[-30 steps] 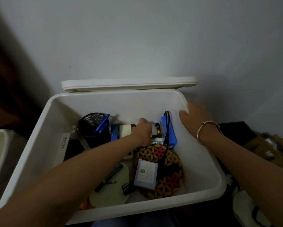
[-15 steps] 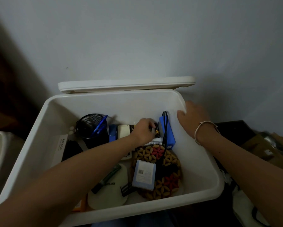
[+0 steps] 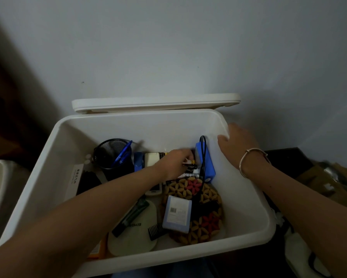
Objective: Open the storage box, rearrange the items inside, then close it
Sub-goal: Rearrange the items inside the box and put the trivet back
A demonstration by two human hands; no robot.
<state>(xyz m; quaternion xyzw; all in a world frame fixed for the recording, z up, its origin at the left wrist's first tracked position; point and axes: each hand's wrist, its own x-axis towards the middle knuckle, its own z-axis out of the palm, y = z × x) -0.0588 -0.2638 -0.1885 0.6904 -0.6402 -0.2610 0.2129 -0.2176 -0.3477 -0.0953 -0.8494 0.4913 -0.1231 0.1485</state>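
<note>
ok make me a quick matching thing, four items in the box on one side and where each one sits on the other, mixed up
Items:
1. mesh pen cup
2. blue power bank
3. comb
4. pale blue box

Places:
A. lying on the flower-pattern mat
B. far left corner, pens inside
C. near the front, on the round white pad
D. by the right wall, just right of the left hand

Pairs: 1-B, 2-D, 3-C, 4-A
</note>
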